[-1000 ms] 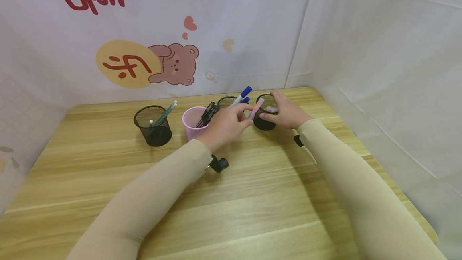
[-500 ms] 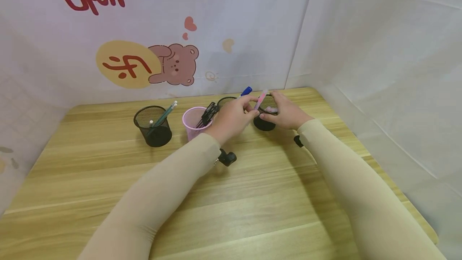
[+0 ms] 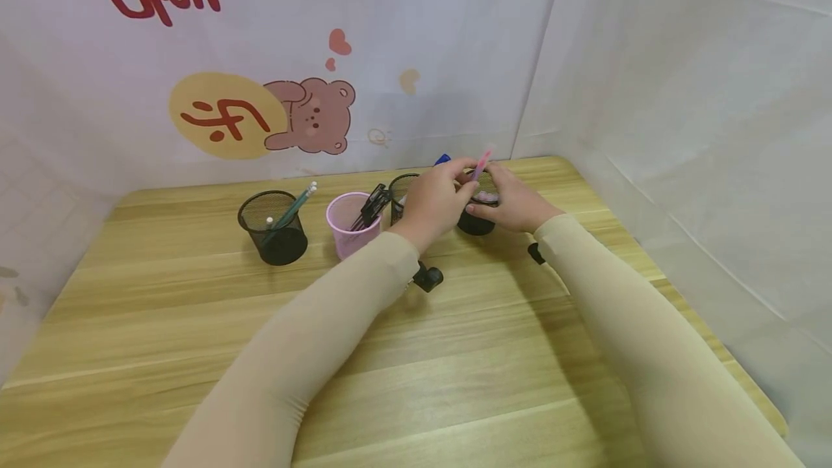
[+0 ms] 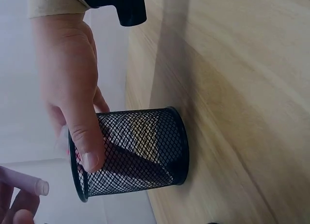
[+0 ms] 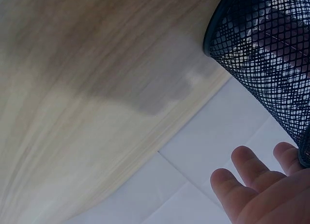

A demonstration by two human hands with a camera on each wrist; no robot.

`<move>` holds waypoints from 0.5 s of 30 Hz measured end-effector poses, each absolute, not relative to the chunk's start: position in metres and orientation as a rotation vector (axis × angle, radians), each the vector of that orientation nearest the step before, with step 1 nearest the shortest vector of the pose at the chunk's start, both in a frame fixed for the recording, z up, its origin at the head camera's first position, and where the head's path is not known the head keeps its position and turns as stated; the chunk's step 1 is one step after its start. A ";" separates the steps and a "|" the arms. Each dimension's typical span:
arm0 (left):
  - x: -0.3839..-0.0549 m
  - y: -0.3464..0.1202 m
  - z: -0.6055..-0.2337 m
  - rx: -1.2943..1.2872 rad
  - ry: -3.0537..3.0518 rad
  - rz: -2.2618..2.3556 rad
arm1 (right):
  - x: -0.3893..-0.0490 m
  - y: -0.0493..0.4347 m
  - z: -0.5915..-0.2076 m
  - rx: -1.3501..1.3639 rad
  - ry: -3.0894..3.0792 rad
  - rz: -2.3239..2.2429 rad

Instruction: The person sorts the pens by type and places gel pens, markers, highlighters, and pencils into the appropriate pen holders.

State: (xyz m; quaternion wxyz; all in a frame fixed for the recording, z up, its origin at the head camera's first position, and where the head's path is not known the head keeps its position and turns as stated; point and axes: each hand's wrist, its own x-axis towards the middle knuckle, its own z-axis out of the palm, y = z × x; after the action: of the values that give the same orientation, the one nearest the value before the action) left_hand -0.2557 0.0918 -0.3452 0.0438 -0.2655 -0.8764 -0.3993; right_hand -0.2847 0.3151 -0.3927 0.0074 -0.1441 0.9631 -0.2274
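Observation:
My left hand (image 3: 434,199) pinches a slim pink pen (image 3: 482,162) between thumb and fingers, tilted upright beside the rim of the rightmost black mesh pen cup (image 3: 477,225). My right hand (image 3: 521,202) grips that cup at its rim from the right. In the left wrist view, the right thumb lies on the mesh of the cup (image 4: 138,156), and the translucent barrel of the pen (image 4: 22,181) shows apart from the rim. Pink items stand inside the cup. The right wrist view has several fingertips (image 5: 247,166) near the rim.
Left of my hands stand a pink mesh cup (image 3: 338,226) with black pens, and a black mesh cup (image 3: 276,240) with green pencils. Another black cup (image 3: 398,190) with a blue-capped marker (image 3: 443,159) is partly hidden behind my left hand. White cloth (image 3: 702,128) hangs behind and right of the table.
My left hand has moved right with the pink pen, from beside the blue-capped marker to the rim of the rightmost cup. The right hand keeps its hold on the cup.

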 end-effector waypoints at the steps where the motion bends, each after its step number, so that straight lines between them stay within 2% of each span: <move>1: -0.256 0.094 -0.345 -0.813 -2.673 -1.225 | -0.285 0.315 -0.393 -0.454 3.013 -0.706; 15: -0.265 0.111 -0.356 -0.800 -2.621 -1.114 | -0.281 0.314 -0.391 -0.509 3.034 -0.709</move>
State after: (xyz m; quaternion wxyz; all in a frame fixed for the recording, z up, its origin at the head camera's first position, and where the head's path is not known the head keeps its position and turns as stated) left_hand -0.2654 0.1113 -0.3555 0.0917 -0.2692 -0.8823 -0.3750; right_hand -0.2814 0.3137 -0.3911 -0.0078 -0.1611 0.9610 -0.2247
